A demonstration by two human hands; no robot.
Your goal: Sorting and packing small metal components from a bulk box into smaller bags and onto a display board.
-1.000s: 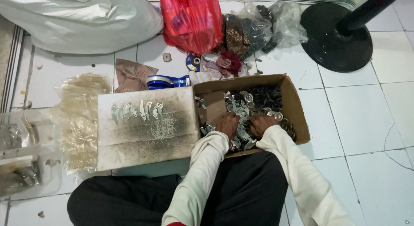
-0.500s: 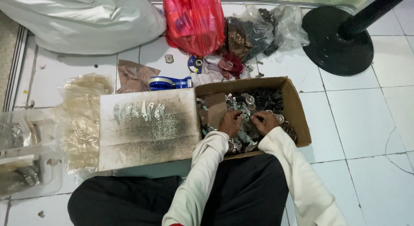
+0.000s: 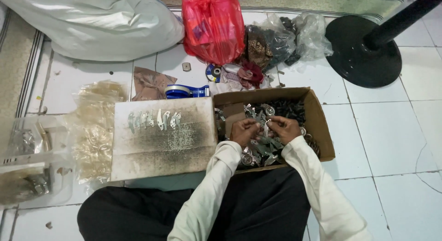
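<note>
Hands (image 3: 264,129) — apparently pinching metal piece (image 3: 266,128) — over cardboard box (image 3: 320,126)

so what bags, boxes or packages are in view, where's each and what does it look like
Open brown cardboard box: centre right, full of small metal parts, both hands inside.
Red plastic bag: top centre, bulging.
Large white sack: top left.
Clear plastic bags: top right, dark contents.
Crinkled yellowish clear bag: left, flat.

Metal parts (image 3: 271,146) lie in the box (image 3: 322,130), right of the board (image 3: 163,142). More parts (image 3: 154,120) lie in a row on the board. Bags (image 3: 212,24) sit on the floor behind both.
</note>
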